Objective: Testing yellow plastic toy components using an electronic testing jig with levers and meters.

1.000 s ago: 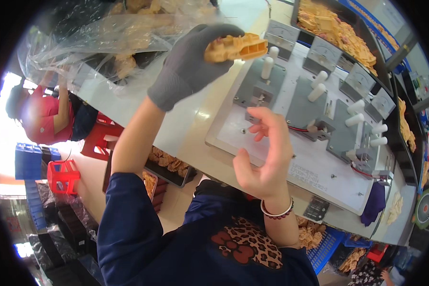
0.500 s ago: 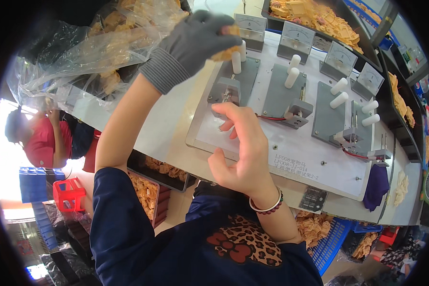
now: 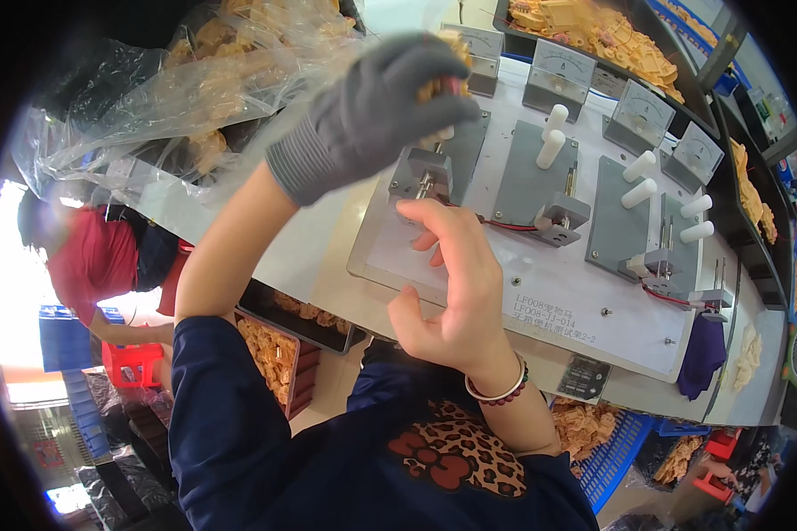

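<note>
Left hand (image 3: 376,111) in a grey knit glove, raised above the bench — fingers curled tight around a small tan plastic part (image 3: 441,81), of which only a sliver shows between the fingertips. Right hand (image 3: 456,283) bare, held just below and to the right of the gloved one, fingers loosely spread and slightly bent, gripping nothing; beaded bracelet (image 3: 498,394) at its wrist. The two hands are near but not touching.

Directly beyond both hands lies a white test board (image 3: 549,305) carrying grey metal plates. The nearest plate's clamp block (image 3: 423,174) sits right between the gloved fingers and the bare fingertips. White pegs (image 3: 553,134) stand on the plates farther to the right of the hands, and red wire (image 3: 505,224) runs past the right fingertips. Small square meters (image 3: 561,64) line the far edge of the board.

Left of the gloved hand — a crumpled clear plastic bag (image 3: 168,97) holding more tan parts. Below the left forearm, a dark tray (image 3: 292,327) of the same tan pieces. Far right of the right hand, a purple cloth (image 3: 701,354) hangs off the bench edge. A person in a red top (image 3: 93,261) bends low at the far left.
</note>
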Demonstrator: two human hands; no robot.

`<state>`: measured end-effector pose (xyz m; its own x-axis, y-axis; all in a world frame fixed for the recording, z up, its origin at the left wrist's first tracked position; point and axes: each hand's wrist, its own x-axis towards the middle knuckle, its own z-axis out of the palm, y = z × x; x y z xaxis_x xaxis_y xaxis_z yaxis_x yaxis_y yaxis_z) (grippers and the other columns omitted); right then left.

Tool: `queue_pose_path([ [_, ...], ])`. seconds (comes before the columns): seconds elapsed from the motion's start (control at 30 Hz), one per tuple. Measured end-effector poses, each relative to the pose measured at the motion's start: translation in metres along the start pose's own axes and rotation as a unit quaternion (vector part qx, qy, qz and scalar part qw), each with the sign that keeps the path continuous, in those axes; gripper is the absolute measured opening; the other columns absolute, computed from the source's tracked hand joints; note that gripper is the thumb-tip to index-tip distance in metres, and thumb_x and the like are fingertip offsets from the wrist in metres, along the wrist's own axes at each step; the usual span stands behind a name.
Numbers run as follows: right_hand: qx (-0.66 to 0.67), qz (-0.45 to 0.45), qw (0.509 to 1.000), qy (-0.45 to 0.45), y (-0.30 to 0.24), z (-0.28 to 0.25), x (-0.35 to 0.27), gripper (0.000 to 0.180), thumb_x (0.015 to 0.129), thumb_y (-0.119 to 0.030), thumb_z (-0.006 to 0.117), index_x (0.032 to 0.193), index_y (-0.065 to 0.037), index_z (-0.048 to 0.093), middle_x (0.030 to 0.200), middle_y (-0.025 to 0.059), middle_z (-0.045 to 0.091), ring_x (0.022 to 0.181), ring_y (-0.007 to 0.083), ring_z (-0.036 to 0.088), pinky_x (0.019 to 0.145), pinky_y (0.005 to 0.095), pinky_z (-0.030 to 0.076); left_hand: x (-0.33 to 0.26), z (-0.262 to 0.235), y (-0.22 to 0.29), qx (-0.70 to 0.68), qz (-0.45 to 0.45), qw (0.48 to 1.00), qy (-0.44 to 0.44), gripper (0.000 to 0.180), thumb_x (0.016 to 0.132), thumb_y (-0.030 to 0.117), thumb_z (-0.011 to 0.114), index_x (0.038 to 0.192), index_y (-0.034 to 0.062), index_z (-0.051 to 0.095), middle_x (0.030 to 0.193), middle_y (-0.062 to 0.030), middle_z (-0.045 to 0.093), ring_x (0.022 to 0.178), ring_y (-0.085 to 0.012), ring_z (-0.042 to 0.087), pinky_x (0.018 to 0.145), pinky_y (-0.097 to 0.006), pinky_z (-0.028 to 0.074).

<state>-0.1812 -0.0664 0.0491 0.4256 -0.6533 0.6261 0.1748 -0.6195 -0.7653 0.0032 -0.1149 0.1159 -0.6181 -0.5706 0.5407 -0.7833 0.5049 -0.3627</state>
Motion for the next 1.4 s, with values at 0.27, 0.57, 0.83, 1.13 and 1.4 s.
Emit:
queue_pose_path([
  [0.27,-0.009,0.018,1.0,-0.016,-0.008,0.0,0.001,0.062,0.06,0.002,0.056,0.122,0.001,0.05,0.103,0.0162,0.058,0.08,0.0303,0.057,0.068,0.0343,0.05,-0.023,0.006,0.003,-0.332,-0.155,0.926,-0.091,0.071,0.066,0.007,0.079,0.13,0.0071,0.047,0.125,-0.0129,0.056,0.112,-0.0343,0.056,0.094,-0.038,0.047],
  [0.57,-0.034,0.072,0.995,-0.059,-0.046,-0.062,-0.044,0.044,0.064,0.002,0.064,0.108,0.004,0.06,0.086,0.0134,0.065,0.067,0.0241,0.061,0.063,0.0307,0.05,-0.202,0.005,-0.039,0.017,-0.292,0.952,0.094,0.02,0.066,-0.006,0.057,0.078,0.0092,0.063,0.079,-0.0106,0.062,0.073,-0.0292,0.061,0.066,-0.037,0.05],
  [0.83,-0.034,-0.056,0.998,-0.014,-0.051,-0.06,-0.031,0.029,0.057,0.006,0.057,0.084,-0.001,0.067,0.066,0.0064,0.061,0.054,0.0185,0.054,0.049,0.0261,0.04,-0.254,0.022,-0.185,0.196,-0.509,0.83,-0.114,0.058,0.091,0.049,0.042,0.134,0.011,0.049,0.141,-0.0155,0.045,0.131,-0.0315,0.039,0.111,-0.042,0.027],
  [1.13,-0.016,-0.054,0.996,0.064,-0.045,-0.08,-0.044,0.026,0.058,0.006,0.053,0.081,0.002,0.065,0.062,0.0065,0.058,0.049,0.017,0.049,0.047,0.0257,0.037,-0.204,0.018,-0.102,0.074,-0.54,0.834,0.083,0.053,0.088,0.037,0.053,0.131,0.0064,0.048,0.123,-0.0168,0.052,0.114,-0.0293,0.05,0.097,-0.043,0.039],
  [1.4,-0.226,0.002,0.965,0.131,-0.023,-0.095,-0.027,0.035,0.072,-0.002,0.06,0.106,0.004,0.059,0.091,0.0132,0.057,0.078,0.0226,0.052,0.069,0.0306,0.041,-0.156,-0.026,0.037,-0.769,-0.494,0.281,0.292,0.05,0.08,0.035,0.064,0.118,0.0063,0.048,0.101,-0.0114,0.055,0.086,-0.0238,0.058,0.076,-0.039,0.051],
])
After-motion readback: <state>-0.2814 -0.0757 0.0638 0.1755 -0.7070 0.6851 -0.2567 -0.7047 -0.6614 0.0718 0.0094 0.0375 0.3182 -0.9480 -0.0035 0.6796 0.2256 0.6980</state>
